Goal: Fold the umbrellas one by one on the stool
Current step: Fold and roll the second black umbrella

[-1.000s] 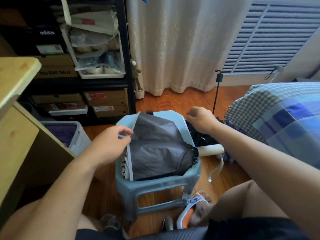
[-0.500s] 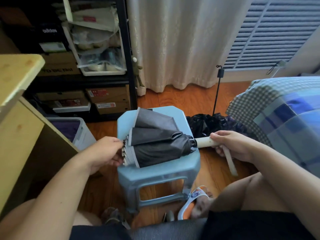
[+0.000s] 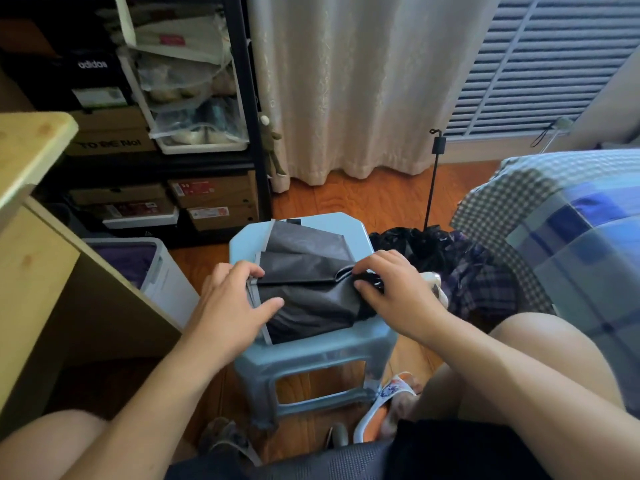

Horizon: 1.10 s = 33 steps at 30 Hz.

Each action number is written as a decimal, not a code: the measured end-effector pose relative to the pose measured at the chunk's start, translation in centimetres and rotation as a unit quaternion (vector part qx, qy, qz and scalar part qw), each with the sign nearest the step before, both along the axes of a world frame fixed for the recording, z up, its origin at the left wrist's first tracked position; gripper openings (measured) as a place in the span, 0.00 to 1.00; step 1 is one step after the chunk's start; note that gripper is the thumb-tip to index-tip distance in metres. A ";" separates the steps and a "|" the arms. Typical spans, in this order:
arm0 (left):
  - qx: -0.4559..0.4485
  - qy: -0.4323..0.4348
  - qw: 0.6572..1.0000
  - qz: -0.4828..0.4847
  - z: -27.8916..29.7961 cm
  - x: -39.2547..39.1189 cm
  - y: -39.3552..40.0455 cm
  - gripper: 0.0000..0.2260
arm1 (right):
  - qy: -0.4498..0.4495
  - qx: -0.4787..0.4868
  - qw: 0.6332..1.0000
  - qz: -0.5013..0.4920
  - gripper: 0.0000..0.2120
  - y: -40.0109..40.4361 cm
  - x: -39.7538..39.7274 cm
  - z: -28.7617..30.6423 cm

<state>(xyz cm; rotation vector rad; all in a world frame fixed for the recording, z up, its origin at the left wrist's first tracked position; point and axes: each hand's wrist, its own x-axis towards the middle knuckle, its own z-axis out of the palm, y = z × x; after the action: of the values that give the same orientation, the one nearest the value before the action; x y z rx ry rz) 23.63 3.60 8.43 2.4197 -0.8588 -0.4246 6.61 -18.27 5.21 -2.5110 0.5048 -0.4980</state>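
Progress looks partial to us: the grey umbrella (image 3: 304, 292) lies collapsed across the top of the blue stool (image 3: 311, 351), its canopy gathered in loose pleats but not yet wrapped tight or strapped, as far as we can judge. Our left hand (image 3: 230, 303) rests at the rib end with fingers curled over the fabric's edge, thumb pressing on top. Our right hand (image 3: 391, 289) pinches the cloth near the pale handle (image 3: 433, 278), which overhangs the stool's right edge. A dark heap of other umbrellas (image 3: 450, 258) waits on the floor, so most work remains. Room is tight: the wooden desk (image 3: 38, 271) stands close on the left and the bed (image 3: 571, 237) on the right.
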 end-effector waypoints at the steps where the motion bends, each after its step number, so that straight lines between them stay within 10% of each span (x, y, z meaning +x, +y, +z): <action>1: -0.022 -0.001 1.000 0.009 -0.1 0.1 0.0 0.17 | 0.013 0.028 0.999 -0.030 0.05 -0.1 0.3 -0.2; 25: -0.358 0.170 0.914 0.084 1.8 3.6 -5.3 0.12 | -0.019 0.245 0.956 -0.160 0.08 -1.2 2.9 0.4; 33: -0.223 0.128 0.963 0.077 0.7 5.5 -6.2 0.15 | -0.011 0.238 0.959 -0.155 0.14 -1.4 2.9 0.3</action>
<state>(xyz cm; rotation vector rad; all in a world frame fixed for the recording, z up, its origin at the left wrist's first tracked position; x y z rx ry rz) 29.14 -2.55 9.09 1.9465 -0.5740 -0.4201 9.55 -19.65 5.48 -1.9731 0.8999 -0.4546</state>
